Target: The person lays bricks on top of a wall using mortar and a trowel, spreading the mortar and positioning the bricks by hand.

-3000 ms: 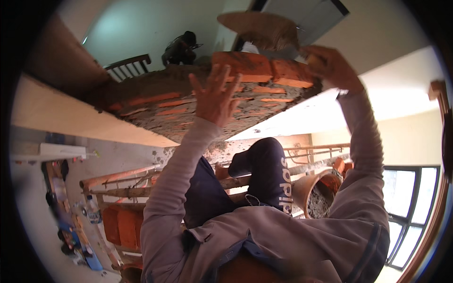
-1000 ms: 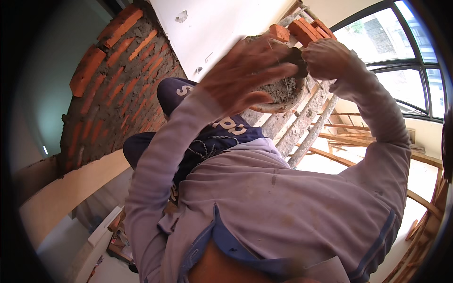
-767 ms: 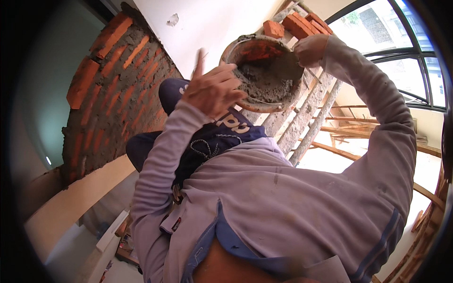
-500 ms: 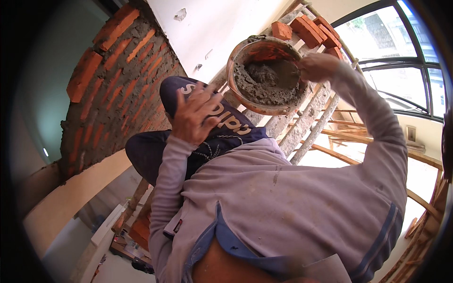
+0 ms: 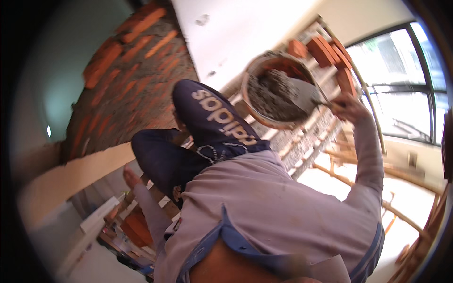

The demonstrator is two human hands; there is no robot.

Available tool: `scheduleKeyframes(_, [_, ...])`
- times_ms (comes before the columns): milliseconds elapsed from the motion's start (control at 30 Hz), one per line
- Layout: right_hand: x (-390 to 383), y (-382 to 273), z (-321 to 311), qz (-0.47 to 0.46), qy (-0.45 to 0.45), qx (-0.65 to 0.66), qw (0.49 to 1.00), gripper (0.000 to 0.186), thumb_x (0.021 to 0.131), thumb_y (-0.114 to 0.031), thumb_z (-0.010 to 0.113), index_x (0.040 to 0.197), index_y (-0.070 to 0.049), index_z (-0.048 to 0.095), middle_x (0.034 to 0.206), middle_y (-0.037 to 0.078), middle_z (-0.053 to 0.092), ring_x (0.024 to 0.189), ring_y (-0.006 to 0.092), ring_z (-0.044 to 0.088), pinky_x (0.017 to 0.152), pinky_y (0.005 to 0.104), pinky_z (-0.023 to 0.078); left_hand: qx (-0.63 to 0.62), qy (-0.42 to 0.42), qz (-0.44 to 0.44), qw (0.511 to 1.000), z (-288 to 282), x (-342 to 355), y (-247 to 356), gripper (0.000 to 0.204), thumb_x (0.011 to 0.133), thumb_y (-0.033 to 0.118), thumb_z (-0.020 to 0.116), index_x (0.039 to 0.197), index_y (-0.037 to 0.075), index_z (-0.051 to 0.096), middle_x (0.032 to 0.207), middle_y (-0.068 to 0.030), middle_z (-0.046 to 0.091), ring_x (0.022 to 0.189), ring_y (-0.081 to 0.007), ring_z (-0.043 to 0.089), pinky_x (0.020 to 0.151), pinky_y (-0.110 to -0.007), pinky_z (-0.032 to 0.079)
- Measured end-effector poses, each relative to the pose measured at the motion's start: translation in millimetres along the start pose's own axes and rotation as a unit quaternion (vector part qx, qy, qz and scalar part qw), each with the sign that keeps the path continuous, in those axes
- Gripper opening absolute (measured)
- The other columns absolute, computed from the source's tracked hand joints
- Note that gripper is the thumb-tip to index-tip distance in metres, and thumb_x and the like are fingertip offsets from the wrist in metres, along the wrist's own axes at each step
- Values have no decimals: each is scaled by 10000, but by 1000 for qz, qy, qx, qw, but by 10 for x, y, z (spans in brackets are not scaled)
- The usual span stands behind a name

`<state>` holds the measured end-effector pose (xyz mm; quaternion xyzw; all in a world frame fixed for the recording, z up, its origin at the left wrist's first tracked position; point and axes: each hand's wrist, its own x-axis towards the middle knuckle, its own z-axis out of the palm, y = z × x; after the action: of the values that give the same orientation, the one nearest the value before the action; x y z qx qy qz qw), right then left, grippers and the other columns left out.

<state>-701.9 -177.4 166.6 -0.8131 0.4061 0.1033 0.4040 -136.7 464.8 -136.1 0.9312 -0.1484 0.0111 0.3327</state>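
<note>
Right hand (image 5: 350, 104) is raised at upper right, closed around the handle of a trowel (image 5: 302, 96). The trowel blade is laid into the wet grey mortar (image 5: 273, 96) inside a round bucket (image 5: 255, 75), tip pointing toward the bucket's left side. The bucket is seen at upper centre, just left of the right hand, its orange-brown rim tilted toward the camera; the mortar fills most of it.

Left hand (image 5: 130, 177) is down at lower left, well apart from the bucket, with the arm stretched out in a pale lilac sleeve. Only part of the hand is seen; nothing is seen held in it, and whether the fingers are spread or curled cannot be told from the blur.

Loose red bricks (image 5: 325, 52) are stacked just beyond the bucket, to its upper right, on a wooden scaffold frame (image 5: 358, 174) that runs down the right side. A brick wall (image 5: 137, 75) with grey joints fills the upper left, well apart from both hands. Knees in dark blue trousers (image 5: 207, 122) are seen at centre, between the wall and the bucket. A large window (image 5: 401, 89) is seen at far right, behind the raised hand.
</note>
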Motion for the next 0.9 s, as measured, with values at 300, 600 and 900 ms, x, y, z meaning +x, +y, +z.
scheduleKeyframes(300, [162,-1916,-213,-81,58,114,988,251,883,-206,651,1041,-12,666,650,-44,492,522,42,428,462,219,342,103,66,-66,990,726,-167,542,478,1005,430,357,1214,112,646,1270,-159,599,1156,-356,568,975,-449,457])
scheduleKeyframes(600, [2146,-3695,86,-484,204,-245,815,121,905,-125,547,945,-42,625,777,111,628,727,235,648,624,383,524,35,136,-131,981,757,-181,690,601,1020,506,253,1300,99,594,1384,-146,485,1190,-352,543,974,-441,464])
scheduleKeyframes(900, [2399,-3900,557,-337,120,-80,930,181,962,-199,497,1045,-46,544,800,101,602,616,251,609,543,368,528,46,76,-261,961,318,49,1198,558,1021,448,291,1250,46,603,1433,-142,410,1207,-325,527,986,-437,451])
